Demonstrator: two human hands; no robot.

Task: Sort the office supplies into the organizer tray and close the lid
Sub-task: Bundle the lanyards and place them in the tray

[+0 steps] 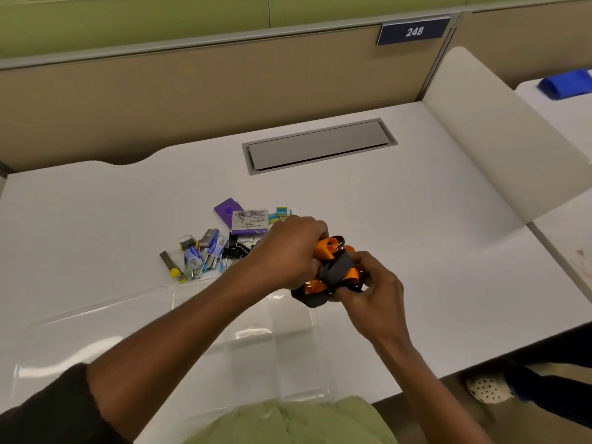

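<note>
Both hands are raised over the desk (96, 219) and meet on one item, an orange-and-black strap bundle (334, 267). The left hand (288, 251) has its fingers curled over the top of the bundle. The right hand (381, 296) grips it from below and from the right, thumb and fingers wrapped around the black band. Neither hand is free.

The bundle is held in the air, above the far right corner of the clear tray (272, 347), not inside it. The tray lies flat near the front edge of the desk. Its plastic is transparent, and which part is lid and which is base cannot be told.

The pile of supplies (205, 251) sits on the desk just beyond the tray, left of the hands. It includes a purple box (250, 223), black binder clips (235, 250) and small blue-labelled boxes.

A grey hatch (317, 145) is set into the desk further back. A number plate (413, 31) reading 248 is on the partition
</note>
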